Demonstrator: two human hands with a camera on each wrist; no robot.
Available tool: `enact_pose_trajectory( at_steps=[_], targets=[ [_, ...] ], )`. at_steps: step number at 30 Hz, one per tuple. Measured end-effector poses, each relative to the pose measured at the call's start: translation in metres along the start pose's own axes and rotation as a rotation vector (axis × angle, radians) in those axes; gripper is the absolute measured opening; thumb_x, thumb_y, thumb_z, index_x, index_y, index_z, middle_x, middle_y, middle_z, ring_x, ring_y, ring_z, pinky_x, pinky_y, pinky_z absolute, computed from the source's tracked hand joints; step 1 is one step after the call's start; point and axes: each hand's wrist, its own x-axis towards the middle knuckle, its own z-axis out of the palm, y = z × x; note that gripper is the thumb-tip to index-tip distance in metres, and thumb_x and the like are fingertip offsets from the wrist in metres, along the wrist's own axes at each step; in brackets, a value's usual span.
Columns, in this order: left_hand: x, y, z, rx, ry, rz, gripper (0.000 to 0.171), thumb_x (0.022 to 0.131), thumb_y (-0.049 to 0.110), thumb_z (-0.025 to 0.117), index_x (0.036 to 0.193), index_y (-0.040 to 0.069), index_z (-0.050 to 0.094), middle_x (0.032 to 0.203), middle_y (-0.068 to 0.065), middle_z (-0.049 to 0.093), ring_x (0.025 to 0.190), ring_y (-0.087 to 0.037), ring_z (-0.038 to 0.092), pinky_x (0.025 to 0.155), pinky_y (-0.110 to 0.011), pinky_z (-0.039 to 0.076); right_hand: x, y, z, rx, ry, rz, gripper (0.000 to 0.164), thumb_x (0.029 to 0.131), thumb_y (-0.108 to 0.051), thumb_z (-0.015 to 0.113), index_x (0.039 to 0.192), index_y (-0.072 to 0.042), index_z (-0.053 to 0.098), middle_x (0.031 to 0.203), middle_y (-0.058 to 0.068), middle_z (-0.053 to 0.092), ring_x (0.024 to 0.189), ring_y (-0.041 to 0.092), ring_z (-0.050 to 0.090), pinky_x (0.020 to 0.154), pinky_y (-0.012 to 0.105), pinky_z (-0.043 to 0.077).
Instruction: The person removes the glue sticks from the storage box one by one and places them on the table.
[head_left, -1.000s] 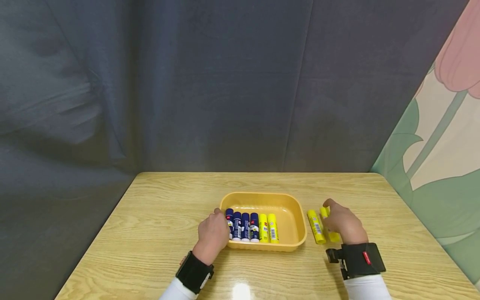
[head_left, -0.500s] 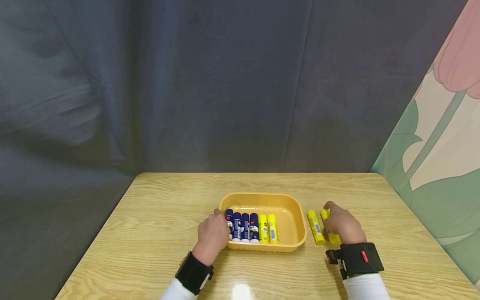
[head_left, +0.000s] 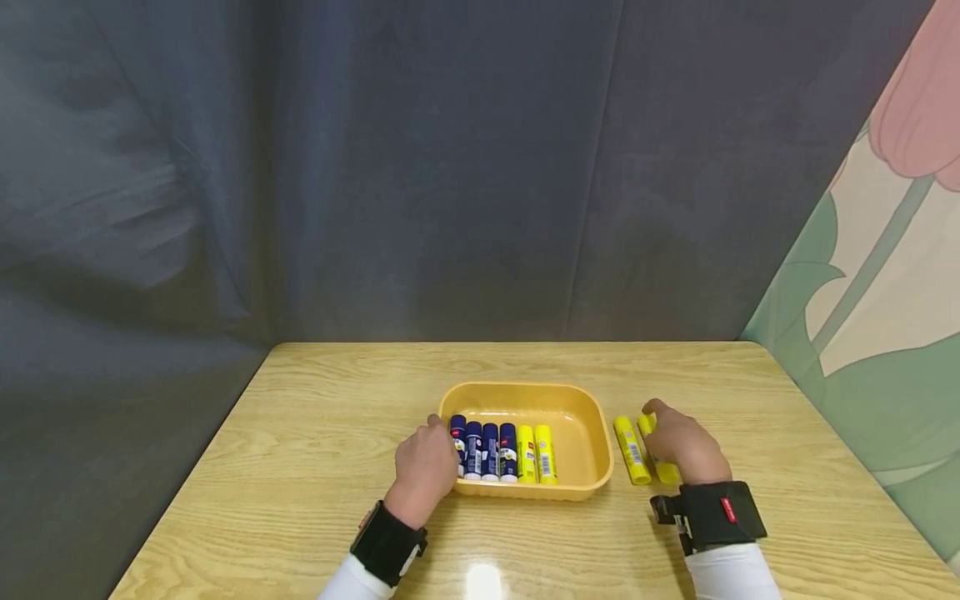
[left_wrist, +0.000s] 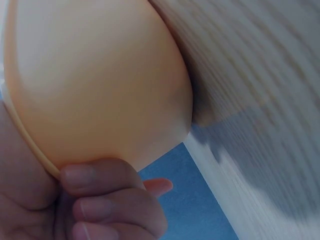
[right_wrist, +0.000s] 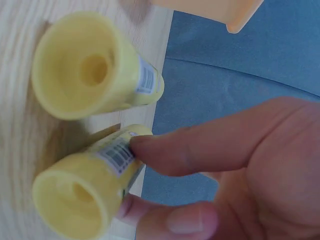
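Observation:
My left hand [head_left: 426, 463] grips the left rim of a yellow-orange plastic tray [head_left: 585, 442]; in the left wrist view curled fingers [left_wrist: 107, 175] lie against the tray's outer wall [left_wrist: 110, 90]. Inside the tray, several navy glue sticks [head_left: 491, 452] and two yellow glue sticks [head_left: 545, 454] lie side by side. Right of the tray, my right hand [head_left: 688, 446] pinches a yellow glue stick [right_wrist: 107, 162] that lies on the table, thumb on its barcode label. Another yellow glue stick [right_wrist: 80, 65] lies just left of it, apart from the hand. My palm partly hides the pinched stick from the head view.
The wood-grain table [head_left: 322, 417] carries the tray near its middle. A dark grey cloth [head_left: 450, 208] hangs behind the table's far edge. At the right stands a panel with painted flowers [head_left: 900, 333]. The tray's right inner part shows bare floor beside the sticks.
My right hand and the yellow glue stick in it have shifted very slightly left. My left hand, the tray and the sticks inside look unchanged.

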Motion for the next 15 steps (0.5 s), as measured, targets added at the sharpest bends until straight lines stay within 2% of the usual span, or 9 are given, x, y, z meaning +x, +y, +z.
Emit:
enact_pose_trajectory(
  at_steps=[10, 15],
  targets=[
    [0.0001, 0.0018, -0.0022, 0.008, -0.020, -0.017, 0.023, 0.097, 0.015, 0.058, 0.104, -0.007, 0.056, 0.076, -0.017, 0.063, 0.066, -0.031, 0.068, 0.053, -0.043, 0.052, -0.0012, -0.0057, 0.0031, 0.006, 0.014, -0.016, 0.056, 0.094, -0.008, 0.053, 0.145, 0.001, 0.034, 0.130, 0.038, 0.049, 0.099, 0.041, 0.054, 0.080, 0.053, 0.047],
    [-0.0002, 0.0014, -0.0025, 0.008, -0.015, -0.013, 0.023, 0.096, 0.014, 0.058, 0.104, -0.007, 0.056, 0.076, -0.017, 0.063, 0.066, -0.031, 0.068, 0.054, -0.043, 0.052, -0.0015, -0.0068, 0.0032, -0.007, 0.005, -0.018, 0.057, 0.092, -0.008, 0.052, 0.146, 0.000, 0.035, 0.133, 0.038, 0.048, 0.105, 0.044, 0.054, 0.084, 0.057, 0.047]
  ],
)
